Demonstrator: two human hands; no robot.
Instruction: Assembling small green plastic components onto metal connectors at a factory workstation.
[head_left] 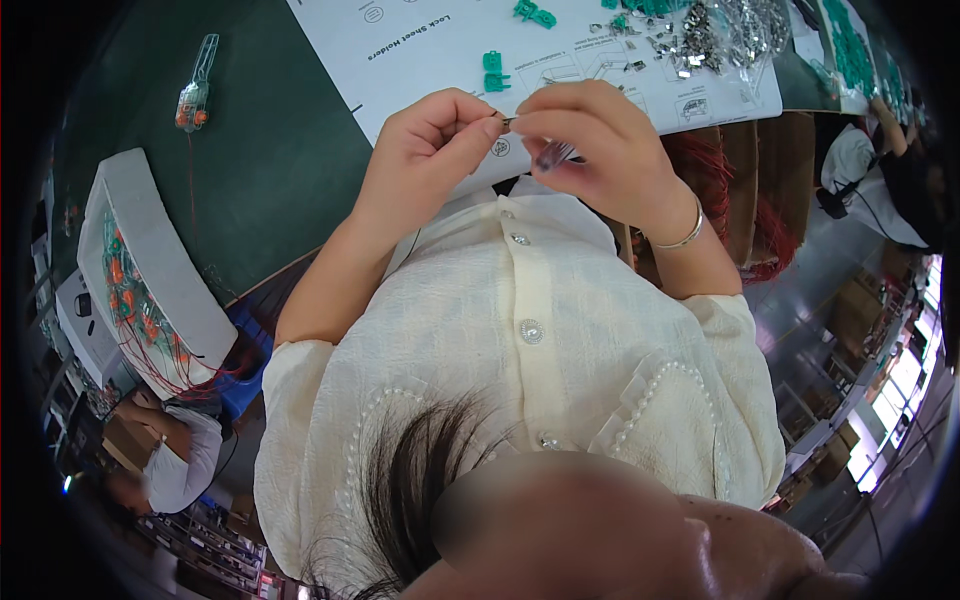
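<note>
My left hand [425,150] pinches a small dark piece [507,125] between thumb and forefinger; its kind is too small to make out. From the other side, the fingertips of my right hand [610,145] close on the same piece. A slim, rod-like tool [553,155] with a rounded, shiny end also lies in my right hand, mostly covered by the fingers. Just beyond the hands, a green plastic part [495,72] rests on a printed white sheet [420,60]. Another green part [535,13] is farther off.
Small metal pieces [700,40] lie heaped beside a clear plastic bag [755,35]. At left, a white tray [150,190] holds green and orange parts with red wires. A clear-and-orange piece [193,108] sits on the green table [270,150]. Red wires [770,235] hang at right.
</note>
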